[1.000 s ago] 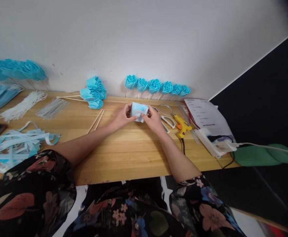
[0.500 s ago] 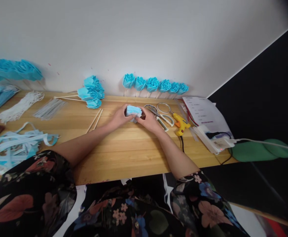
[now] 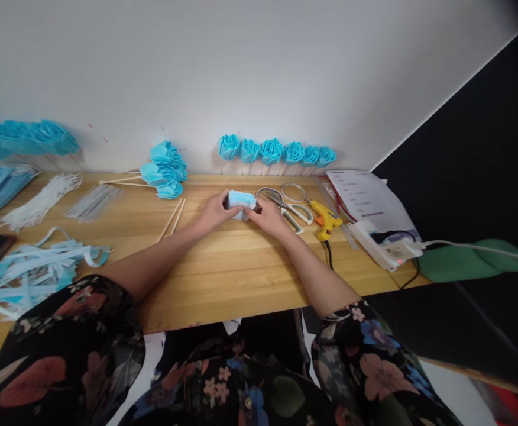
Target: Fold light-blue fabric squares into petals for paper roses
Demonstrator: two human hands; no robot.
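Between my two hands is a folded, layered stack of light-blue and white material (image 3: 242, 199), like pleated face-mask fabric. Around its left side my left hand (image 3: 216, 212) is closed, thumb along the near edge. My right hand (image 3: 268, 215) grips the right side, fingers on the edge and thumb at the front. The stack is just over the wooden table; whether it touches the top I cannot tell. Just right of my right hand lie scissors (image 3: 297, 214) with white handles. Two thin wooden sticks (image 3: 171, 220) rest left of my left hand.
Blue flowers on sticks (image 3: 271, 152) lean along the wall, with a blue bunch (image 3: 165, 170) left of them. A yellow glue gun (image 3: 326, 220), power strip (image 3: 376, 245) and paper (image 3: 365, 195) are at right. Cut strips (image 3: 41, 266), white cords (image 3: 41, 200) and grey strips (image 3: 93, 202) lie left.
The view has shifted slightly. Both hands stay around the stack, and the right fingers have shifted a little at its right edge, showing more of the side.
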